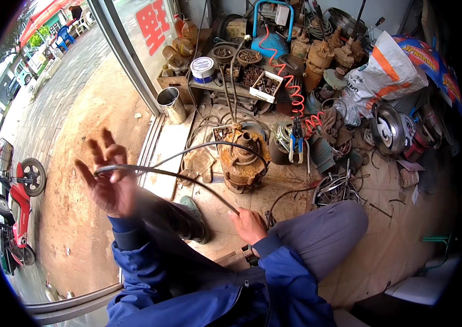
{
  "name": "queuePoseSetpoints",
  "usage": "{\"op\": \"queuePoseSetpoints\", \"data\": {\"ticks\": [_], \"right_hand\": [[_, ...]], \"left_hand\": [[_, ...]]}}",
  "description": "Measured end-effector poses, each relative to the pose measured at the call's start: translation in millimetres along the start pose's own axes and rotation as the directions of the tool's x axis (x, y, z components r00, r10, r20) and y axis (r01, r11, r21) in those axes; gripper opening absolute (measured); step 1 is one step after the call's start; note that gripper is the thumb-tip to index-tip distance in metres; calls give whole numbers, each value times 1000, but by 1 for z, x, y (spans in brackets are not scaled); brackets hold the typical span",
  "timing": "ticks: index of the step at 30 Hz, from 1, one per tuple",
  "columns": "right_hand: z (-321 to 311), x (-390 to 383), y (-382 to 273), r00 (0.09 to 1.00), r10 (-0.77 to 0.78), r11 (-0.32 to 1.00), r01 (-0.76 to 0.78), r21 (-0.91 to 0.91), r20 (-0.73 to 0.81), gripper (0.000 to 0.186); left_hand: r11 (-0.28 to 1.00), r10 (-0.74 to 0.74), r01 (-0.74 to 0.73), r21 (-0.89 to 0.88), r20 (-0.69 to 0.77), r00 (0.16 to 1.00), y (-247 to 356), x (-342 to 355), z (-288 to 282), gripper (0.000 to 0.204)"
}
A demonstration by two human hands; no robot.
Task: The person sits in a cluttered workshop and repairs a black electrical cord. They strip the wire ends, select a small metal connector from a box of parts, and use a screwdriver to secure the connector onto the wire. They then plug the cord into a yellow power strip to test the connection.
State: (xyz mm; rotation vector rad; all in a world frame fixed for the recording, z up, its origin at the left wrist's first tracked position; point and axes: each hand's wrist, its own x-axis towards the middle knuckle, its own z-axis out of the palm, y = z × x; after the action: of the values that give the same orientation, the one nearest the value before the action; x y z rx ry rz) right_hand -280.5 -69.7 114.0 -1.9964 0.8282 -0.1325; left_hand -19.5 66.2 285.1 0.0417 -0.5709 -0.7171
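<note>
My right hand is closed round a black cable in front of my knee. From there the cable runs left to my left hand, which is raised with its fingers spread and slightly blurred. The cable lies across that palm by the thumb; no finger is wrapped round it. A dark length of cable also arches over a rusty pump or motor body, which stands upright on the floor beyond my hands.
Pliers with blue handles hang at a dark container. Behind are a blue compressor, a coiled red hose, and a white sack. Scrap wire lies right. A metal bucket stands by the door frame; a red motorcycle is outside.
</note>
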Motion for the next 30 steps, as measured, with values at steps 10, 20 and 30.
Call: {"op": "queuePoseSetpoints", "data": {"ticks": [10, 20, 30], "right_hand": [[-43, 33, -170, 901, -410, 750, 423, 509, -145, 30], [-11, 7, -76, 969, -244, 953, 231, 198, 47, 75], [17, -16, -28, 995, -97, 924, 77, 375, 35, 34]], "left_hand": [[294, -770, 570, 767, -163, 616, -111, -124, -114, 69], [902, -334, 422, 91, -472, 816, -48, -64, -80, 42], [904, -114, 371, 213, -716, 689, -44, -58, -87, 46]]}}
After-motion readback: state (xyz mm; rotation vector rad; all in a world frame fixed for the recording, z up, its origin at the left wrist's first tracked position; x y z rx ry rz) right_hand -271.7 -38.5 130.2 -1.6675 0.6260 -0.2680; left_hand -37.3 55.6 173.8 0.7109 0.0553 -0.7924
